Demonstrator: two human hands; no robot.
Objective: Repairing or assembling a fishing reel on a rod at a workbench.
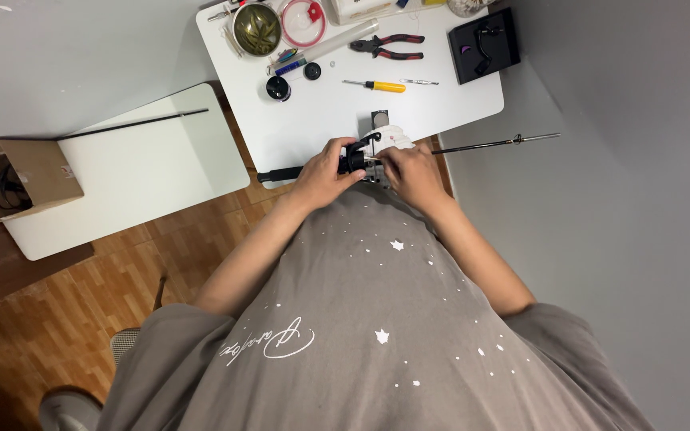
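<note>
Fishing rod (489,144) with black reel (354,160) gripped by both hands' closed grip over white table (457,104), wooden floor (161,247) below.

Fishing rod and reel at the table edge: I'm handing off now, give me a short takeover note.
Left hand: grip closed around the black reel on the fishing rod.
Right hand: fingers on the reel's white part.
The rod lies across the near edge of the white table.
Unused on the table: pliers, yellow screwdriver, two black caps.
Progress on the reel cannot be told.
</note>
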